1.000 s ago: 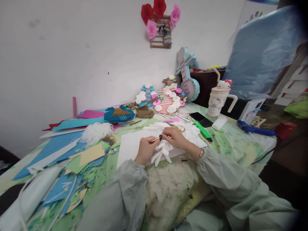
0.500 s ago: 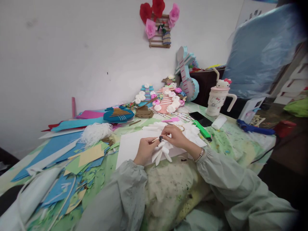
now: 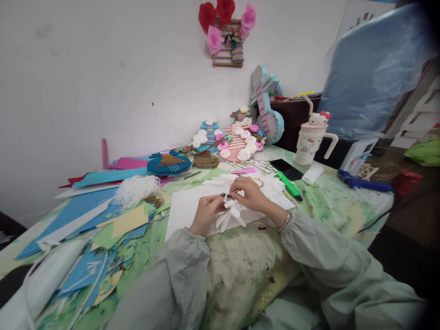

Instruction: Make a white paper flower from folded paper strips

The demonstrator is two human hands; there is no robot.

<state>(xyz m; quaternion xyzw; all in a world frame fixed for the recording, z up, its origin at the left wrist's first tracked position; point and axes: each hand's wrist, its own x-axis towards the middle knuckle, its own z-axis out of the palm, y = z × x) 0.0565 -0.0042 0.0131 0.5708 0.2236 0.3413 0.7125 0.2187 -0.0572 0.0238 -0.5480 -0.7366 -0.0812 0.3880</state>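
Observation:
Both of my hands meet over a white sheet of paper point(image 3: 182, 206), thumbs close together. My left hand point(image 3: 207, 211) pinches white paper strips point(image 3: 233, 214), which fan out below the fingers. From the other side my right hand point(image 3: 250, 195) pinches the same strips near their top. The exact spot of the grip is partly hidden by the fingertips. More white paper pieces point(image 3: 275, 185) are heaped behind and right of my right hand. The gold-coloured handle of what looks like scissors point(image 3: 260, 183) shows beside it.
At left are a white string bundle point(image 3: 137, 192), coloured paper sheets point(image 3: 129, 222) and scraps. Toward the right are a green utility knife point(image 3: 288, 184), a black phone point(image 3: 286, 169), a cup with a straw point(image 3: 309, 144) and a blue glue gun point(image 3: 364, 181). Paper crafts point(image 3: 237, 144) stand at the wall.
A thin pale stick-like piece between my fingers no longer shows. My left hand has turned slightly and its thumb has come up beside the right thumb.

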